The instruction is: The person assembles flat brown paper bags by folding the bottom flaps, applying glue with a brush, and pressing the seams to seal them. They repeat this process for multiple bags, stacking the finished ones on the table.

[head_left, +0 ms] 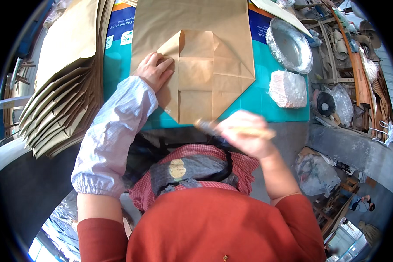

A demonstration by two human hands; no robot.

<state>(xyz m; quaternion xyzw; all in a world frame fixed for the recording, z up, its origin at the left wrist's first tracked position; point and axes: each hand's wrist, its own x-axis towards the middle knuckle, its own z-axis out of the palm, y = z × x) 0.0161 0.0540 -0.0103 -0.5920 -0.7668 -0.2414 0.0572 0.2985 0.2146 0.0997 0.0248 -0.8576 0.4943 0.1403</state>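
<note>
A brown paper bag (196, 76) lies on the teal-covered table with its bottom end unfolded into a pointed, creased shape near the front edge. My left hand (154, 70) rests on its left fold, fingers stretched out over the paper; a pale checked sleeve cover reaches up that forearm. Just off the table's front edge, my right hand (246, 131) is closed around a brush (207, 126) with a light wooden handle. Motion blurs both the hand and the brush. The brush's tip sits close to the bag's lower edge.
A thick stack of brown paper bags (70, 65) hangs over the table's left side. At the right stand a round basin (288, 46) coated with whitish residue and a plastic-wrapped block (288, 89). Beyond are a cluttered shelf (336, 52) and a plastic sack (316, 172).
</note>
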